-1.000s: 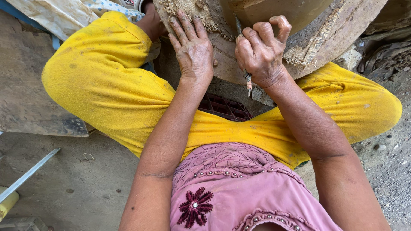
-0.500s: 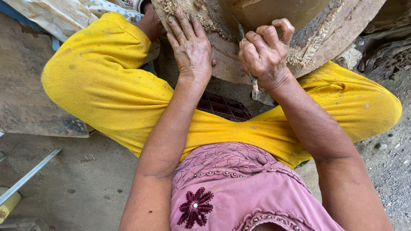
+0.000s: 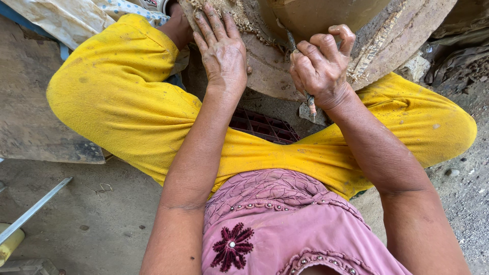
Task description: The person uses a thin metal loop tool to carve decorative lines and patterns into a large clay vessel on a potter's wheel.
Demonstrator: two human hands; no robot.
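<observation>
Hardly anything has moved since a moment ago: only the right hand (image 3: 321, 66) has slid a little along the bottom of the clay pot (image 3: 326, 15), which sits at the top on a round, crumb-covered wheel (image 3: 265, 71) between the person's knees. From left to right, one metal rod (image 3: 35, 209) lies on the ground, the left hand (image 3: 221, 51) lies flat with fingers spread on the wheel, and the right hand is curled shut around one thin scraping tool (image 3: 308, 99). It looks like the pot's base is being trimmed, so the next move needs a steady wheel and a gentle, even scrape; I count two hands, one pot, one wheel, one tool.
</observation>
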